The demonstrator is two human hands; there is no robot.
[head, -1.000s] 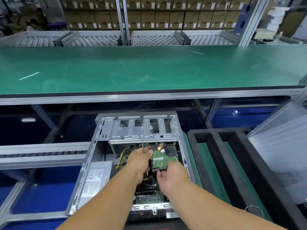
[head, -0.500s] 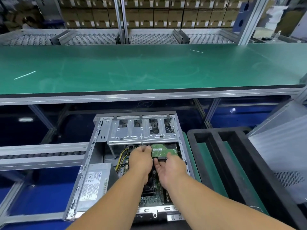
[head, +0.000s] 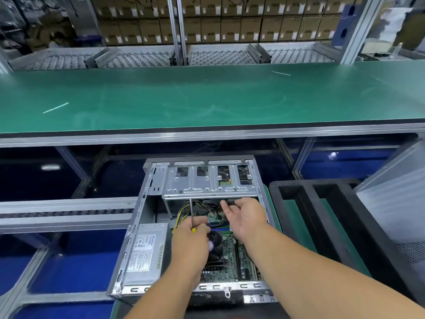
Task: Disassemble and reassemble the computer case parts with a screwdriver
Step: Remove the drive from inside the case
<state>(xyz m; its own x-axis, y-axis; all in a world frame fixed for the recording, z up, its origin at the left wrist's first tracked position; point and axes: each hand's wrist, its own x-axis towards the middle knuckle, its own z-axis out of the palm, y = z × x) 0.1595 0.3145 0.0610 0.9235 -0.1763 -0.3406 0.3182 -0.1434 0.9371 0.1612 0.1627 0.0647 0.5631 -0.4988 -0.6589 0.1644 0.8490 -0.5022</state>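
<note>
Hands are held inside the open computer case, both forearms reaching in from the near edge. The left hand is curled round a screwdriver, whose yellow handle shows only as a small patch between the fingers and whose thin metal shaft stands nearly upright, its tip just below the front lip of the drive cage. The right hand is turned palm-left with thumb and fingertips pinched on the near end of a dark hard drive, which is pushed almost wholly under the drive cage; only its near edge is seen.

The computer case is a grey metal shell lying on its side with the side panel off. The silver drive cage spans its far end, with four cut-outs through which parts of the drive are glimpsed. A grey power supply with a white label fills the left near corner, just beside the left wrist. The green motherboard and a black fan lie under and between the two forearms, and yellow and black cables run beside the screwdriver shaft.

The case is set below a long green counter. A black foam tray sits just to the right of the case.
</note>
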